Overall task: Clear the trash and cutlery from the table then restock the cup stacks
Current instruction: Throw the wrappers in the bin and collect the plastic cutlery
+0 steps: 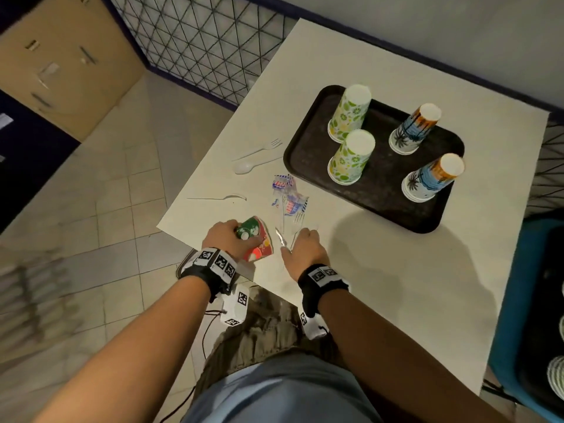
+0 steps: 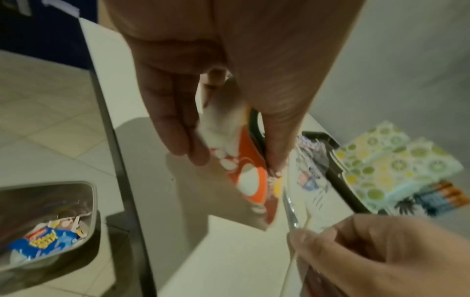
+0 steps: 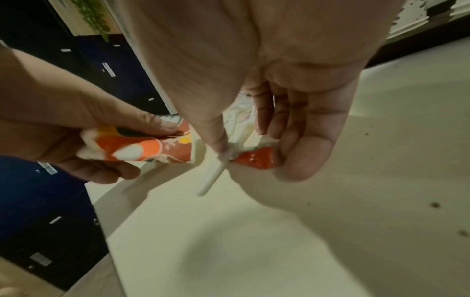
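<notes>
My left hand grips a crushed red and green paper cup at the table's near left corner; the left wrist view shows the cup flattened between the fingers and thumb. Just to its right, my right hand pinches a clear plastic wrapper with cutlery in it. The right wrist view shows this hand holding a white plastic handle and a red scrap. More crumpled wrappers, a white fork and two white spoons lie on the table.
A black tray at the back right carries green-patterned and palm-print upturned cup stacks. A metal bin holding wrappers stands on the floor left of the table. A blue crate sits at the right edge.
</notes>
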`<move>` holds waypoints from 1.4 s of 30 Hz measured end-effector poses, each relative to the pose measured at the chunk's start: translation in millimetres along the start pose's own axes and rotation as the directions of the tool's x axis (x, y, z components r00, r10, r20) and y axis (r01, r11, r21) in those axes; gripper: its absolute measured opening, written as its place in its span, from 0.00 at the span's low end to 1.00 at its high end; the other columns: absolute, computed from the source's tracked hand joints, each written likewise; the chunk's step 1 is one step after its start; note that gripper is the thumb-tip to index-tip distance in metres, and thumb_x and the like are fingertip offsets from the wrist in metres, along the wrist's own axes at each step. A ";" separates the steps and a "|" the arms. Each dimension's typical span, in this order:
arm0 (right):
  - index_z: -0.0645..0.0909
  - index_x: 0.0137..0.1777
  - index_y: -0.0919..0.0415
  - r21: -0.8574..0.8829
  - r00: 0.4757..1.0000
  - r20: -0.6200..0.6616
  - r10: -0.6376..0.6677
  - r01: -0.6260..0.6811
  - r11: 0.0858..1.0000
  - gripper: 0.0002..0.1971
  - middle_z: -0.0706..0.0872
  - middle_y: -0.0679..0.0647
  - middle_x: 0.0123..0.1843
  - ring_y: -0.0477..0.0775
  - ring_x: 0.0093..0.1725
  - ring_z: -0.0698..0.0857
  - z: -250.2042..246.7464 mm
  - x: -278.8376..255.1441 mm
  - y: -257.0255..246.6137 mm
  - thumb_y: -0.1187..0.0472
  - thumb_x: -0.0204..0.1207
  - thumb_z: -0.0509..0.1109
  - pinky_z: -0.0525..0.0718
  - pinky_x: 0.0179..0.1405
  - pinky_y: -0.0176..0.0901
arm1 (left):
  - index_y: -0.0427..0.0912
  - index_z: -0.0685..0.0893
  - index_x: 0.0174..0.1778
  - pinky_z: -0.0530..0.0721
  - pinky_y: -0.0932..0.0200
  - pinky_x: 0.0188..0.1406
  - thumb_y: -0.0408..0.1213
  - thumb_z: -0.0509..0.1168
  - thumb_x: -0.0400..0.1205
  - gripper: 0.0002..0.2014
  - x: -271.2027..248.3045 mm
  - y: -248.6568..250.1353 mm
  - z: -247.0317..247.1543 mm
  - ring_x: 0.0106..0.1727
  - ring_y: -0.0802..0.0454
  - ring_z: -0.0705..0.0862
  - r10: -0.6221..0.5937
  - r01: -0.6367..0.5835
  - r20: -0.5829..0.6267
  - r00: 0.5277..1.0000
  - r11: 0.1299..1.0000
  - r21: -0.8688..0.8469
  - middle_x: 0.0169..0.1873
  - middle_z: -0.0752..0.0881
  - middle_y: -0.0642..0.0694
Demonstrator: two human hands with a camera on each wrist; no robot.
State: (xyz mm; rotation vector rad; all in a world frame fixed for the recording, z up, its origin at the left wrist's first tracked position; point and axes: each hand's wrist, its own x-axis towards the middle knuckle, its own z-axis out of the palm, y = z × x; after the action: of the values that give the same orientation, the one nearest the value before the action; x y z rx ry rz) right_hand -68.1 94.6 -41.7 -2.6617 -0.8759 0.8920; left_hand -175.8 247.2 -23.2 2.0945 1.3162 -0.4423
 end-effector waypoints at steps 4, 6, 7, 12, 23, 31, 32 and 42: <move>0.71 0.73 0.65 -0.034 0.997 0.030 0.066 -0.065 0.997 0.19 0.78 0.61 0.70 0.62 0.73 0.79 -5.7 8.7 -2.0 0.59 0.85 0.64 0.79 0.71 0.49 | 0.47 0.81 0.43 0.75 0.57 0.42 0.55 0.72 0.80 0.15 -4.1 -5.0 -7.2 0.44 0.42 0.85 -0.007 0.005 -0.010 1.000 0.983 -0.183 0.36 0.85 0.48; 0.72 0.71 0.66 0.003 0.995 0.030 0.096 -0.096 0.995 0.18 0.81 0.63 0.69 0.64 0.71 0.81 -8.5 9.5 -1.4 0.63 0.83 0.67 0.80 0.69 0.50 | 0.47 0.80 0.46 0.81 0.52 0.46 0.52 0.72 0.80 0.13 -4.0 -3.7 -7.0 0.45 0.40 0.86 -0.002 0.011 0.033 0.999 0.960 -0.279 0.41 0.87 0.46; 0.74 0.69 0.66 0.031 0.993 0.037 0.111 -0.112 0.993 0.17 0.83 0.64 0.68 0.65 0.69 0.83 -10.3 8.8 -0.6 0.65 0.81 0.67 0.81 0.67 0.50 | 0.48 0.80 0.47 0.86 0.47 0.49 0.53 0.73 0.77 0.14 -4.4 -2.3 -6.5 0.46 0.38 0.89 -0.002 0.019 0.051 0.999 0.943 -0.331 0.43 0.89 0.44; 0.80 0.56 0.65 0.280 0.994 0.016 0.108 -0.108 0.954 0.09 0.89 0.65 0.53 0.67 0.55 0.88 -13.2 -5.1 17.2 0.69 0.78 0.69 0.79 0.43 0.43 | 0.45 0.77 0.55 0.92 0.35 0.52 0.45 0.76 0.72 0.20 -7.7 3.9 -1.9 0.48 0.35 0.91 -0.036 0.099 0.144 0.989 0.882 -0.462 0.47 0.89 0.40; 0.81 0.49 0.58 0.735 0.998 0.045 -0.044 -0.004 0.679 0.07 0.87 0.58 0.35 0.45 0.26 0.87 -46.0 -19.2 -23.2 0.65 0.78 0.78 0.85 0.29 0.39 | 0.43 0.87 0.67 0.88 0.57 0.29 0.47 0.63 0.85 0.19 -28.6 41.2 5.6 0.33 0.46 0.90 0.040 0.360 0.405 0.914 0.382 -0.851 0.44 0.91 0.38; 0.85 0.43 0.51 0.658 0.997 -0.048 -0.065 0.080 0.749 0.10 0.88 0.51 0.39 0.45 0.36 0.83 -44.4 -25.7 -27.6 0.63 0.69 0.84 0.83 0.39 0.31 | 0.45 0.90 0.36 0.83 0.50 0.40 0.72 0.70 0.73 0.29 -15.0 31.3 18.7 0.30 0.47 0.83 0.031 0.150 0.234 0.972 0.686 -0.712 0.23 0.86 0.49; 0.87 0.45 0.57 0.700 0.997 -0.047 -0.057 0.073 0.711 0.09 0.88 0.51 0.41 0.44 0.37 0.84 -44.3 -27.7 -23.7 0.63 0.70 0.84 0.83 0.39 0.28 | 0.42 0.89 0.34 0.81 0.49 0.38 0.72 0.70 0.73 0.31 -12.3 29.9 20.1 0.29 0.46 0.82 0.018 0.139 0.210 0.978 0.695 -0.706 0.21 0.84 0.48; 0.82 0.73 0.56 0.033 0.976 -0.216 -0.039 0.047 0.998 0.26 0.74 0.65 0.71 0.69 0.66 0.78 -53.2 39.2 69.9 0.74 0.75 0.65 0.79 0.71 0.53 | 0.40 0.85 0.41 0.74 0.61 0.26 0.52 0.74 0.81 0.18 -10.4 17.2 16.4 0.14 0.60 0.73 -0.035 0.081 0.082 0.996 0.736 -0.672 0.12 0.78 0.57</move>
State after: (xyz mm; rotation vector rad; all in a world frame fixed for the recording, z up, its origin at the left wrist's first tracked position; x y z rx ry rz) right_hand 22.3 61.6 -43.4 -2.6333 -0.8523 0.5902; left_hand -164.4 223.9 -24.0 1.4115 1.2577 -0.0242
